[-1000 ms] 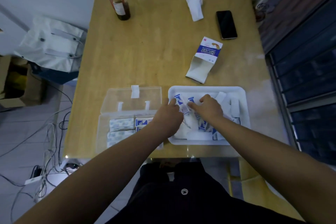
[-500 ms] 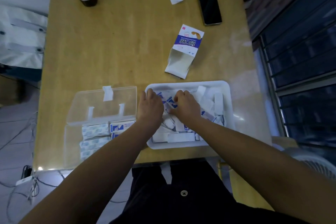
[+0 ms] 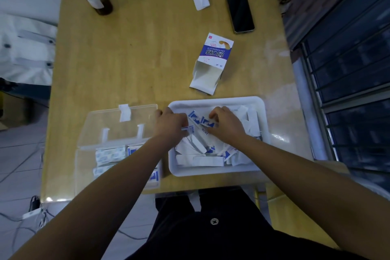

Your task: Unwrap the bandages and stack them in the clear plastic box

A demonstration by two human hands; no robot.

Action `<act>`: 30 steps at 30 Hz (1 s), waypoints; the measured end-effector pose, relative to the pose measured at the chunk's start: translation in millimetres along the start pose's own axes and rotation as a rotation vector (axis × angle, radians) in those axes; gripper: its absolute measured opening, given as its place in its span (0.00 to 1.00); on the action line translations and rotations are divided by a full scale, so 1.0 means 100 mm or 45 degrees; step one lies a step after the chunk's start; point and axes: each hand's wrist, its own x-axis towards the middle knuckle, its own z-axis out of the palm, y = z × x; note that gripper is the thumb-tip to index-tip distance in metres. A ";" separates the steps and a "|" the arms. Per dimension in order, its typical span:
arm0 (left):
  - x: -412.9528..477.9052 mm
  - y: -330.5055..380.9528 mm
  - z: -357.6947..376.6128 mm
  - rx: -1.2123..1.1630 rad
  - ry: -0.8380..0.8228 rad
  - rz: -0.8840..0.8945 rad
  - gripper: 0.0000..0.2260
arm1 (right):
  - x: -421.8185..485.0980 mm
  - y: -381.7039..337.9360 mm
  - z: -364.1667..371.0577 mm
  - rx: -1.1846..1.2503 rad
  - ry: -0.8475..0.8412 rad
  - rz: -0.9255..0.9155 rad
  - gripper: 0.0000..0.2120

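Wooden table [image 3: 137, 59] seen from above, bearing a white tray [image 3: 217, 101] of loose wrappers and, just left of it, the clear plastic box [image 3: 84, 154] with its lid laid open and unwrapped bandages [image 3: 109, 154] stacked inside. Both hands are over the tray: the left hand [image 3: 171, 124], fingers curled, pinches the end of a wrapped bandage [image 3: 189, 130]. The right hand [image 3: 228, 126] curls over blue-and-white wrappers, its grip not discernible; an opened carton [image 3: 211, 63] and a phone [image 3: 240, 12] lie beyond.
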 end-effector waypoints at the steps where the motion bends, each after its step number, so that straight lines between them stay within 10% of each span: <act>1: 0.00 -0.02 -0.02 -0.089 0.011 -0.004 0.10 | -0.01 -0.01 -0.01 0.040 0.013 -0.023 0.19; 14: -0.02 -0.09 -0.16 -1.564 0.039 -0.259 0.10 | -0.10 -0.27 -0.05 0.604 -0.322 -0.066 0.20; 20: -0.09 0.22 -0.08 -2.304 -0.346 -0.326 0.10 | -0.17 -0.29 -0.19 1.054 -0.522 0.176 0.07; 30: -0.07 0.38 -0.04 -2.375 -0.170 -0.559 0.09 | -0.21 -0.18 -0.15 1.085 -0.273 0.203 0.14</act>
